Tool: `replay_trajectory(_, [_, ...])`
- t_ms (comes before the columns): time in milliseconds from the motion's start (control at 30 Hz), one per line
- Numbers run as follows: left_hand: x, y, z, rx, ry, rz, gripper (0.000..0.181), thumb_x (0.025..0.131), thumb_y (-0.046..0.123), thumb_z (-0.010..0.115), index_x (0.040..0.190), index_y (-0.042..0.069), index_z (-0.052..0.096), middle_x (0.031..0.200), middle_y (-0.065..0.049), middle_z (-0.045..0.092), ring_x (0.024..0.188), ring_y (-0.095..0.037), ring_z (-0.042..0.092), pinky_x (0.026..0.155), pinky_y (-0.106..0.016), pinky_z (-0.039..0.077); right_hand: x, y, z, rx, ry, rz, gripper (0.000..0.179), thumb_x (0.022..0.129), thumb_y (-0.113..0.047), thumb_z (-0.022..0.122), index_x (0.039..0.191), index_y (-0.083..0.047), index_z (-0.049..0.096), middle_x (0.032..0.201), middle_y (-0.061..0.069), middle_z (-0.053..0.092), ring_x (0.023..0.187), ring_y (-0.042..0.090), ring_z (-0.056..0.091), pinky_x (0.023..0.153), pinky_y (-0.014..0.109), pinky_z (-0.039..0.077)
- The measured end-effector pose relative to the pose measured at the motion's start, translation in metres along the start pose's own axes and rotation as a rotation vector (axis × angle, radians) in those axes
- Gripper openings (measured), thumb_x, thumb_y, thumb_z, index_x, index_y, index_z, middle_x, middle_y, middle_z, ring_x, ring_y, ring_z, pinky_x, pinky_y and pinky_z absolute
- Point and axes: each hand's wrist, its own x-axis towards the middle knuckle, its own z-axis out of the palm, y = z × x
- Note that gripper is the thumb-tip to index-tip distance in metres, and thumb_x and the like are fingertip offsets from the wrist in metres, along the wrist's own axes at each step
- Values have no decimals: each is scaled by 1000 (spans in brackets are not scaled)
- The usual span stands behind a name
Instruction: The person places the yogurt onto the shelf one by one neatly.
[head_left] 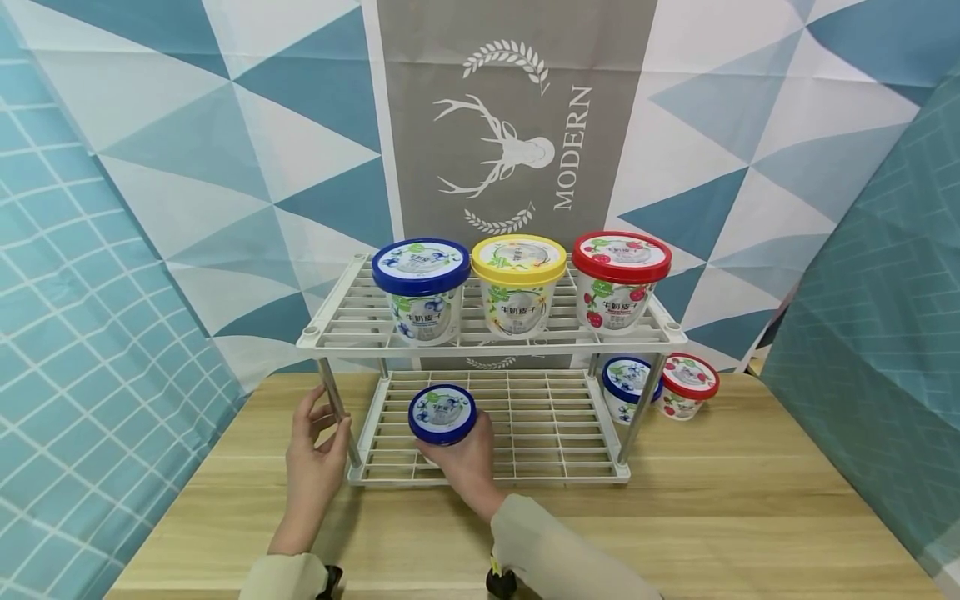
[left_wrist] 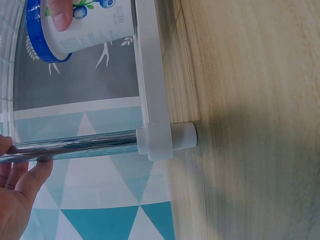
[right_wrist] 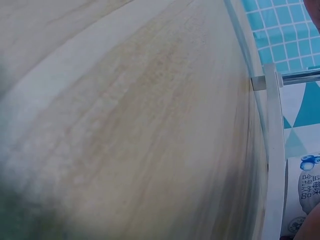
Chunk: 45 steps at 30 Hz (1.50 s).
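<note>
My right hand (head_left: 471, 462) grips a small tub with a blue lid (head_left: 442, 414) over the left part of the lower shelf (head_left: 525, 478). Blueberry pictures show on the side of that tub (left_wrist: 102, 27) in the left wrist view, where its base is close to the shelf's rail; whether it touches the shelf I cannot tell. My left hand (head_left: 313, 458) holds the front left metal post (left_wrist: 95, 143) of the white two-tier rack, thumb and fingers on either side of it.
On the upper shelf (head_left: 495, 351) stand larger tubs with a blue lid (head_left: 422, 271), a yellow lid (head_left: 519, 262) and a red lid (head_left: 622, 260). Behind the right post, a small blue-lidded tub (head_left: 628, 379) and a red-lidded one (head_left: 686, 379) stand on the wooden table (head_left: 750, 517).
</note>
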Motion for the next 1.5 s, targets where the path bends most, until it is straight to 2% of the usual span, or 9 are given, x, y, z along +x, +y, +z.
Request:
replay_trajectory(167, [-1, 0, 1, 3, -3, -3, 63, 87, -6, 59, 141, 13, 34, 108, -17, 56, 94, 14, 49, 76, 4, 41, -1, -1, 2, -9, -2, 19, 93, 51, -31, 92, 125, -5, 42, 118, 9, 52, 111, 26, 53, 98, 42, 47])
replay_trajectory(533, [-1, -2, 2, 14, 3, 1, 63, 87, -7, 59, 141, 14, 34, 106, -16, 56, 94, 14, 49, 77, 4, 41, -6, -2, 1, -51, -26, -19, 98, 53, -32, 91, 130, -4, 38, 120, 10, 51, 112, 26, 50, 98, 44, 46])
replay_trajectory(633, [-2, -3, 2, 13, 8, -7, 65, 86, -8, 59, 141, 14, 34, 106, -13, 56, 94, 14, 49, 76, 3, 42, -7, -1, -1, -56, -59, -55, 98, 54, -30, 91, 131, -3, 38, 120, 11, 51, 113, 26, 50, 99, 44, 46])
replay_trajectory(800, [-2, -4, 0, 12, 9, -16, 66, 85, -9, 60, 142, 14, 34, 106, -11, 55, 94, 14, 49, 76, 3, 43, -11, 0, -7, -57, -135, -98, 95, 57, -18, 89, 135, 1, 36, 123, 15, 50, 115, 30, 49, 102, 48, 44])
replay_trajectory(1000, [-1, -4, 0, 9, 7, -15, 67, 85, -9, 60, 142, 14, 34, 105, -10, 56, 94, 14, 50, 76, 3, 43, -10, 1, -12, -61, -176, -106, 89, 60, -16, 87, 133, 2, 39, 121, 17, 51, 115, 31, 51, 102, 48, 45])
replay_trajectory(1300, [1, -2, 0, 11, 5, -27, 66, 86, -8, 60, 142, 15, 34, 105, -9, 55, 93, 14, 49, 76, 4, 42, -9, 2, -26, -32, -264, -81, 85, 66, -22, 85, 135, -3, 40, 128, 15, 46, 118, 32, 48, 101, 48, 45])
replay_trajectory(1500, [2, -1, 0, 29, -5, -29, 66, 86, -7, 60, 142, 15, 33, 106, -13, 56, 93, 15, 49, 75, 5, 41, -6, 4, -41, -44, -257, -28, 85, 67, -28, 85, 134, -1, 41, 130, 19, 45, 118, 37, 47, 96, 49, 48])
